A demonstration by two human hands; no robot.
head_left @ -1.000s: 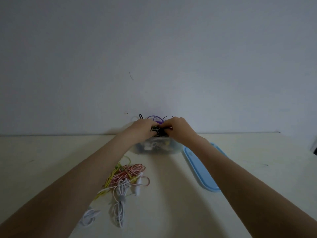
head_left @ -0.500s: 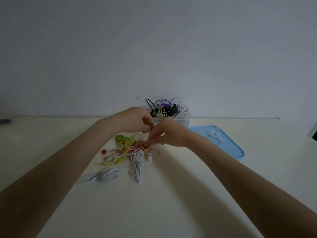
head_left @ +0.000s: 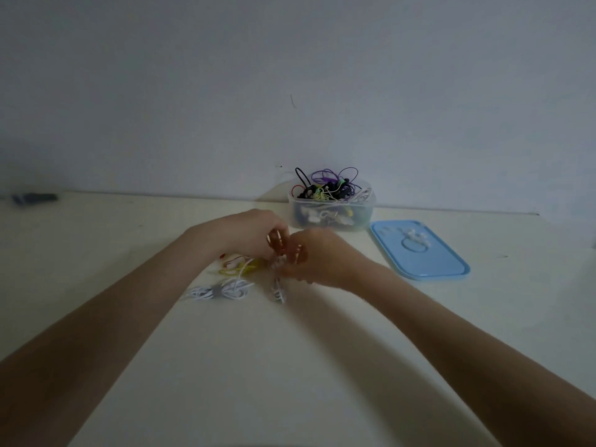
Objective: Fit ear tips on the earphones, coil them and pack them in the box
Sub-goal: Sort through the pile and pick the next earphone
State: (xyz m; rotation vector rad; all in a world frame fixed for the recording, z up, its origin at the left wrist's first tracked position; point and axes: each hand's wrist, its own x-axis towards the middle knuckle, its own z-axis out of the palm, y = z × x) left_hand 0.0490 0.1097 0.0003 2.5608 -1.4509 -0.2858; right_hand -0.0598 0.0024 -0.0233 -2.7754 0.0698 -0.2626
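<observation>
Head view, one item after another: your left hand (head_left: 248, 235) and right hand (head_left: 314, 258) meet above the table (head_left: 290, 366), fingers of both curled and pinching a red-and-white striped earphone cable (head_left: 278, 245) held between them; the cable is blurred, so the exact hold is hard to read. A white earphone (head_left: 278, 290) hangs from below your right hand down to the tabletop. Beneath your left hand lies a loose heap of yellow and red cables (head_left: 240, 267). Just in front of it, a coiled white earphone bundle (head_left: 221, 291) lies flat. The clear box (head_left: 330, 209) stands against the wall, beyond your hands, heaped with black, purple and green earphones. To its right lies the blue lid (head_left: 445, 269), upside down, with small white ear tips (head_left: 414, 235) on it.
</observation>
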